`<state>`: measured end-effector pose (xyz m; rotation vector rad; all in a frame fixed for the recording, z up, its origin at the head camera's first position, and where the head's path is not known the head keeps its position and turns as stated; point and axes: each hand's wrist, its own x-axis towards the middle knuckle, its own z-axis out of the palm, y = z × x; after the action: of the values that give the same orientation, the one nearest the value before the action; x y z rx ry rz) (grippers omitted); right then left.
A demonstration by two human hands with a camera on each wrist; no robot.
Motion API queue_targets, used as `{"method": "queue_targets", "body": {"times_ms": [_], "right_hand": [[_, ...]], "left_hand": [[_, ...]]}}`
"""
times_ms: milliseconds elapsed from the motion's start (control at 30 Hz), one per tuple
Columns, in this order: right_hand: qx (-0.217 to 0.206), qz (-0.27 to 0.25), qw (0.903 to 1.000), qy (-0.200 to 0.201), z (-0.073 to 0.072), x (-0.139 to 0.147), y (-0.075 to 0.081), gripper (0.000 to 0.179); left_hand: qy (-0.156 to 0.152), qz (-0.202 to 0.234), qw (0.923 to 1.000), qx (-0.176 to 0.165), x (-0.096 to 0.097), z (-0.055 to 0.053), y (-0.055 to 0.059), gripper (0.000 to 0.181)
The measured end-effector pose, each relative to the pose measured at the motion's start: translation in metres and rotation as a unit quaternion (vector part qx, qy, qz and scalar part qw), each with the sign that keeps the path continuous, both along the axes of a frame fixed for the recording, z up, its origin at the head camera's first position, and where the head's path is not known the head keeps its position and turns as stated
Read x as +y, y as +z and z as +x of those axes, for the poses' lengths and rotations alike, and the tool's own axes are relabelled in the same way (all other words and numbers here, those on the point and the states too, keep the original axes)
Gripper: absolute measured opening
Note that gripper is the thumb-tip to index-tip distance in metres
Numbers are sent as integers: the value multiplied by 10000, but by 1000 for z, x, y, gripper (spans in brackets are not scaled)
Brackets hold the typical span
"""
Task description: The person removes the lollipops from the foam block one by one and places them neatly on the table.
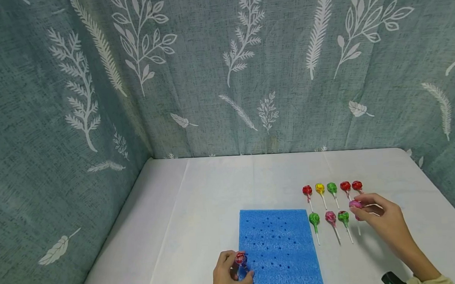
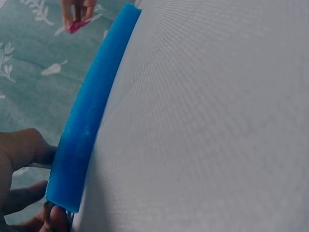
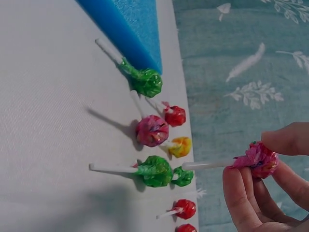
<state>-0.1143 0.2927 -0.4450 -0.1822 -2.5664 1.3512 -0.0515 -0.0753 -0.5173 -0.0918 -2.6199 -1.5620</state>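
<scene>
At the left edge of a blue foam block [image 1: 281, 250] with rows of small holes, my left hand [image 1: 230, 275] holds a lollipop [image 1: 241, 258] in a red and blue wrapper. Its stick cannot be made out. In the left wrist view the left fingers [image 2: 29, 195] are at the near end of the foam, seen edge-on. My right hand [image 1: 384, 219] pinches a pink lollipop [image 3: 263, 160] by its wrapped head, raised over the table, with the white stick free. Beside it lie a dark green lollipop [image 1: 343, 217] and another pink lollipop [image 1: 330, 217].
Farther back is a row with a yellow lollipop [image 1: 320, 188], a green lollipop [image 1: 332, 188] and several red ones. Another green lollipop [image 1: 314, 219] lies against the foam's right side. A patterned curtain [image 1: 208, 74] hangs behind the white table [image 1: 199, 195].
</scene>
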Motion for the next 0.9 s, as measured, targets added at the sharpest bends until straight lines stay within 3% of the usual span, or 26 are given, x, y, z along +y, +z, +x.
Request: {"method": "queue_targets", "body": {"times_ms": [267, 333, 500, 567, 700, 900], "right_hand": [[-90, -44, 10000, 1, -5, 7, -10, 43], [-113, -52, 9999, -55, -10, 15, -24, 45], [-31, 90, 9999, -84, -30, 45, -78, 48], [15, 129, 9999, -28, -34, 50, -88, 47], [-81, 4, 10000, 23, -30, 45, -79, 48], [-476, 62, 9988, -73, -18, 26, -45, 46]], "left_hand": [[-5, -22, 9999, -102, 0, -1, -1, 36], [-14, -55, 9999, -104, -1, -1, 0, 36], [-5, -119, 9998, -156, -1, -1, 1, 36], [-4, -121, 9998, -144, -1, -1, 1, 36], [-1, -80, 10000, -38, -1, 0, 1, 36], [-9, 8, 10000, -30, 0, 0, 1, 38]]}}
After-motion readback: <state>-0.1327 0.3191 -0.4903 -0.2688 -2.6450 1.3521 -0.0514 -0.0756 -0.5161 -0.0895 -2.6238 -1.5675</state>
